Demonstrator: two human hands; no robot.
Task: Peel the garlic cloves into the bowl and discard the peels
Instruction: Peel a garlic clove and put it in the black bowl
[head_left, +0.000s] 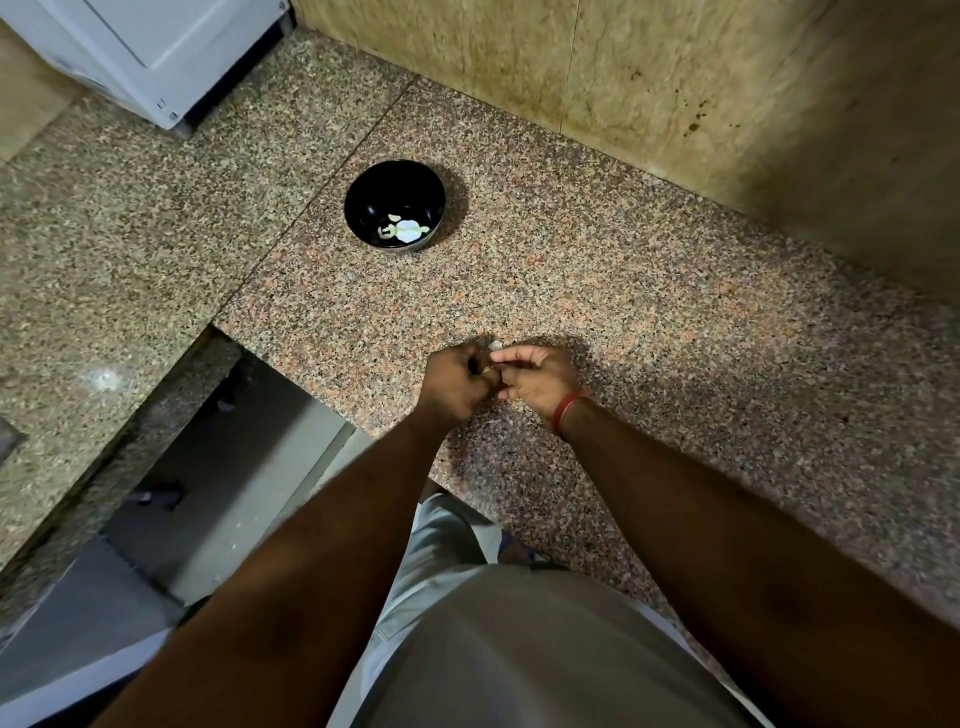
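Hands: while working together over the counter (649, 322), left hand (457, 384) and right hand (537, 382) are pinching a garlic clove (496, 345).
Handling: clove looking small, light, slippery; pinching its ends seems best.
Bowl (358, 197): holding peeled pieces.

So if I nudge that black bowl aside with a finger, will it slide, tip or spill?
The black bowl would probably slide rather than tip: it sits upright on polished granite counter. It likely feels light, since only a few pale garlic pieces lie in its bottom. Its deep walls should keep them in.
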